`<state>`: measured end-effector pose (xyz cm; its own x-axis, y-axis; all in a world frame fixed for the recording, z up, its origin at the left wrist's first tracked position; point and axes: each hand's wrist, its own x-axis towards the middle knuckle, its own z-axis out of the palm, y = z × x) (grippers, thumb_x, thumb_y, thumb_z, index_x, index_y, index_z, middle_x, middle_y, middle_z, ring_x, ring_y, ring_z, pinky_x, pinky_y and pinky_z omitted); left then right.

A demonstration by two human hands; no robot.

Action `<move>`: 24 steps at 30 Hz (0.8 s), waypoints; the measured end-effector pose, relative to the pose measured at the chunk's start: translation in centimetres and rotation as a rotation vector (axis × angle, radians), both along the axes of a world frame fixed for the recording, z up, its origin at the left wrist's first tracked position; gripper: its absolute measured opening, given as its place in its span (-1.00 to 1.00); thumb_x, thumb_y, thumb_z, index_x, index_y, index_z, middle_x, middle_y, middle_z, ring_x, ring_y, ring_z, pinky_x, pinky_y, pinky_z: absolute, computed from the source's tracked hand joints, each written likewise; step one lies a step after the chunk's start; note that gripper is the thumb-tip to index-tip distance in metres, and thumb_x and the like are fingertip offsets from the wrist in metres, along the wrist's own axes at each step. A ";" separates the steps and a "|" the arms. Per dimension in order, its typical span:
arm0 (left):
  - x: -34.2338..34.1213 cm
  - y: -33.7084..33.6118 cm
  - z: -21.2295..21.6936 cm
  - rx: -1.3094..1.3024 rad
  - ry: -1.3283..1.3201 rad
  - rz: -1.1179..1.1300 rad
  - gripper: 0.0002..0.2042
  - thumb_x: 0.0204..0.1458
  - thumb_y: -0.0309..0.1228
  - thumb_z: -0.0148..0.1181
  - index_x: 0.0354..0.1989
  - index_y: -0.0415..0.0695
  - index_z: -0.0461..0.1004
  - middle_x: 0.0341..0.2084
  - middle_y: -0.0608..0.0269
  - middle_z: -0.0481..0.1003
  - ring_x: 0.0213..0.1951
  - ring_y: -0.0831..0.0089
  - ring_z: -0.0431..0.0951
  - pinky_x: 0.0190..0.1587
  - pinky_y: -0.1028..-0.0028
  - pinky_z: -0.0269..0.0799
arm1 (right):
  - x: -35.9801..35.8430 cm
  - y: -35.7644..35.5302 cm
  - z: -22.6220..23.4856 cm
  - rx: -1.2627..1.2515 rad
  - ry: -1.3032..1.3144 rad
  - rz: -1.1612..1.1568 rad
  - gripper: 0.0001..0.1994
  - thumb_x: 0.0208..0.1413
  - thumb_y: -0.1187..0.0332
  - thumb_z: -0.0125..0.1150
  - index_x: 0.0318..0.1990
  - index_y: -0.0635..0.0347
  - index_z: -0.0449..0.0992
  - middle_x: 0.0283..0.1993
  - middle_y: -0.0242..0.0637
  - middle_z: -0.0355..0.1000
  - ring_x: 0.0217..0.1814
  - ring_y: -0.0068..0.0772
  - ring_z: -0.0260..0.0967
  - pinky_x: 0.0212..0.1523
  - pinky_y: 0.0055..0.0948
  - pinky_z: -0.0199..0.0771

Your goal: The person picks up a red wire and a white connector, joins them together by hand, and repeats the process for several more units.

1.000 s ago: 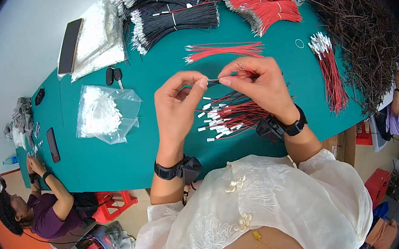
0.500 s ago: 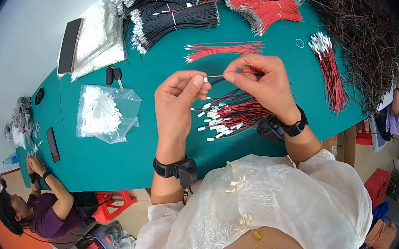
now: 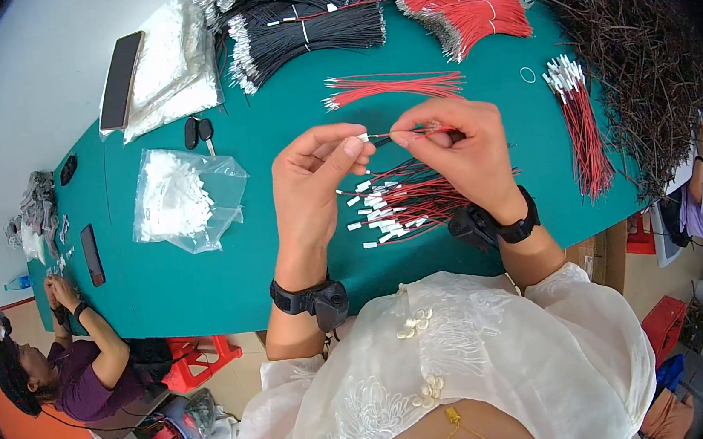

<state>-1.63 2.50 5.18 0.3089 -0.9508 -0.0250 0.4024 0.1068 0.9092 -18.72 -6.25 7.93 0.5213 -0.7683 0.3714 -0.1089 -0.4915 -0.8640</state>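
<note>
Between thumb and forefinger, my left hand [image 3: 311, 162] pinches a small white plastic connector [image 3: 363, 138]. My right hand [image 3: 459, 144] is closed on red wires [image 3: 385, 134], and the tip of one meets the connector's right end. How deep it sits inside is too small to tell. Just below both hands lies a loose pile of red and black wires with white connectors [image 3: 385, 216], partly covered by my right hand. Beyond my hands is a small bundle of loose red wires [image 3: 393, 88] with bare metal ends.
A clear bag of white connectors [image 3: 174, 204] lies left, near car keys [image 3: 205, 132]. Black wire bundles [image 3: 306, 31] and red wire bundles [image 3: 476, 22] line the back. Finished-looking red wires [image 3: 584, 135] and a dark tangled heap [image 3: 636, 70] are right. Another person [image 3: 75, 360] works at left.
My right hand has shifted slightly left, bringing the red wire closer to the connector, so less wire shows between my hands. My left hand keeps its pinch.
</note>
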 end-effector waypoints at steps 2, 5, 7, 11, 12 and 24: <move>-0.1 0.0 0.1 0.007 -0.005 0.000 -0.85 0.12 -0.51 0.22 -0.17 -0.30 0.56 -0.38 0.14 0.60 -0.35 0.51 0.58 -0.30 0.58 0.47 | 0.0 0.0 -0.1 -0.036 -0.012 0.002 -0.93 -0.06 0.56 0.36 -0.37 0.27 0.61 -0.51 -0.50 0.46 -0.60 -0.83 0.02 -0.61 -0.67 -0.07; -0.3 0.0 0.2 0.019 -0.017 0.002 -0.85 0.13 -0.54 0.19 -0.16 -0.30 0.55 -0.37 0.15 0.60 -0.37 0.53 0.55 -0.31 0.58 0.45 | 0.1 0.1 -0.1 -0.108 -0.037 0.009 -0.92 -0.06 0.57 0.36 -0.36 0.27 0.61 -0.48 -0.47 0.50 -0.61 -0.82 0.03 -0.62 -0.67 -0.06; -0.3 0.0 0.2 0.004 -0.027 -0.005 -0.85 0.12 -0.55 0.20 -0.16 -0.31 0.55 -0.37 0.15 0.60 -0.36 0.53 0.55 -0.30 0.58 0.46 | 0.2 0.4 0.3 -0.045 -0.025 -0.001 -0.93 -0.04 0.57 0.35 -0.37 0.28 0.60 -0.52 -0.51 0.45 -0.62 -0.83 0.01 -0.62 -0.66 -0.08; -0.5 0.1 0.1 0.000 -0.043 0.011 -0.86 0.10 -0.57 0.22 -0.18 -0.31 0.56 -0.36 0.15 0.60 -0.36 0.52 0.55 -0.28 0.58 0.47 | 0.1 0.3 0.3 0.115 0.013 0.021 -0.95 -0.02 0.57 0.33 -0.37 0.30 0.58 -0.58 -0.56 0.35 -0.62 -0.84 -0.03 -0.62 -0.65 -0.11; -0.5 0.1 0.0 0.002 -0.050 0.021 -0.86 0.09 -0.57 0.23 -0.18 -0.31 0.56 -0.36 0.15 0.60 -0.36 0.52 0.55 -0.28 0.58 0.48 | 0.1 0.2 0.3 0.180 0.028 0.034 -0.95 -0.01 0.57 0.33 -0.38 0.31 0.57 -0.59 -0.58 0.32 -0.62 -0.85 -0.04 -0.62 -0.65 -0.12; -1.3 0.3 0.4 -0.010 -0.106 0.108 -0.86 0.05 -0.56 0.28 -0.22 -0.31 0.57 -0.38 0.17 0.60 -0.36 0.53 0.55 -0.28 0.57 0.48 | 0.7 0.9 0.3 0.152 0.011 0.041 -0.95 0.01 0.56 0.33 -0.38 0.31 0.56 -0.60 -0.60 0.27 -0.60 -0.87 -0.05 -0.62 -0.67 -0.14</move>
